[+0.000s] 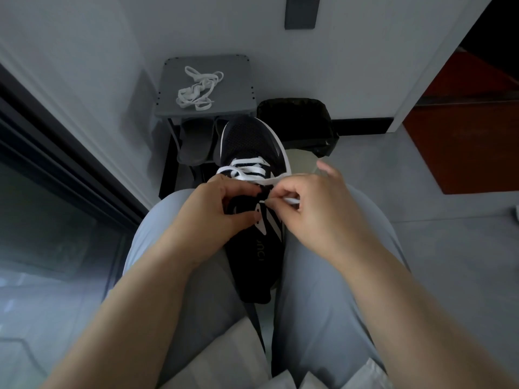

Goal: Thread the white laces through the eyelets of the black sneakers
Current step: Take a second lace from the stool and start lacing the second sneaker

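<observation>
On the sneaker (252, 141), left hand (213, 211) grips; right hand (311, 211) apparently pinches lace (248, 172).

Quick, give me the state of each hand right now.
Left hand: closed, gripping the black sneaker beside the eyelets.
Right hand: closed, pinching the end of the white lace.

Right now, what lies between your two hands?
Head view: the unlaced eyelets of the black sneaker lie between left hand and right hand, which pinches the white lace.
</observation>
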`<state>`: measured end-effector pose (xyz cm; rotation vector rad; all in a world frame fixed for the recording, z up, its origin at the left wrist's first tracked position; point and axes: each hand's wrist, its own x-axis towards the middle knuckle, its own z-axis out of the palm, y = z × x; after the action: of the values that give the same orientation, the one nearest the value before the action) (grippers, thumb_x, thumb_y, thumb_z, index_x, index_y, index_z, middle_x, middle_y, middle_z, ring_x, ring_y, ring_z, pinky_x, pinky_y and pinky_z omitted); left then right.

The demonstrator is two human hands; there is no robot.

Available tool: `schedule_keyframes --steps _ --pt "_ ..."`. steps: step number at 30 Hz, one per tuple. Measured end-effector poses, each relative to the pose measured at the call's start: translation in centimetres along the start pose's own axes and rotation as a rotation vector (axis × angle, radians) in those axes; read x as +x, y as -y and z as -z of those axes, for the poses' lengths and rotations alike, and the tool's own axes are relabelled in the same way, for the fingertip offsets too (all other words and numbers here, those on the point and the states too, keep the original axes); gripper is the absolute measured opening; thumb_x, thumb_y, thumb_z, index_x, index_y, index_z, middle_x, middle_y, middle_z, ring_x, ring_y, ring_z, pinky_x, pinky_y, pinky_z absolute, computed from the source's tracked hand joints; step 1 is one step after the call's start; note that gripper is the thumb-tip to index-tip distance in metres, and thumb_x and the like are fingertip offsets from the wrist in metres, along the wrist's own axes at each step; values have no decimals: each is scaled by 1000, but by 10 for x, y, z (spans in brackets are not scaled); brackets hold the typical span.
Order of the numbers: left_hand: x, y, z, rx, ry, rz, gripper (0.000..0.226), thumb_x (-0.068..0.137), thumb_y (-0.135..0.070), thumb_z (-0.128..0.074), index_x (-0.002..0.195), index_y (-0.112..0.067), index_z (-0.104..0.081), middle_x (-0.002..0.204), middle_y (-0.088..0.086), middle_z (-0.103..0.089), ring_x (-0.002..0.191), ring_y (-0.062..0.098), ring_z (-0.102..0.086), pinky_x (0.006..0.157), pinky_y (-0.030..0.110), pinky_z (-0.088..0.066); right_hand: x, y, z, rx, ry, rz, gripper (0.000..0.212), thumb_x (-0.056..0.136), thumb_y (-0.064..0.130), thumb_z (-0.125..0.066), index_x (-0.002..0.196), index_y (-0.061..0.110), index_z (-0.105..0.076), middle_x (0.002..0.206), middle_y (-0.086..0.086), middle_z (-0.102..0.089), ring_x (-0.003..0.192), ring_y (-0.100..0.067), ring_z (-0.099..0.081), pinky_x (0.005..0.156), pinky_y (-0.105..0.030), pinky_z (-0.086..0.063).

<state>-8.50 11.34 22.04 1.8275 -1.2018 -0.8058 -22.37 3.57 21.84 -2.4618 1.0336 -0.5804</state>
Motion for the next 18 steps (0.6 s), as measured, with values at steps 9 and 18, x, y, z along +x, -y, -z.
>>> schedule_keyframes --steps 9,18 --pt "1 1 -2 -32 -19 33 31 74 -9 -74 98 -26 -66 98 -19 -60 87 -14 -56 72 -1 -40 1 2 -4 2 -68 -45 11 84 23 -67 73 21 -64 52 18 -42 46 1 -37 111 -30 -18" --pt "1 4 -3 -55 -26 -1 23 80 -10 -67 100 -20 -69 104 -7 -61 94 -3 -59 87 9 -43 -2 6 -14 -151 -151 80 11 78 19 -61 68 21 -58 65 6 -64 60 -15 -60 106 -33 -18"
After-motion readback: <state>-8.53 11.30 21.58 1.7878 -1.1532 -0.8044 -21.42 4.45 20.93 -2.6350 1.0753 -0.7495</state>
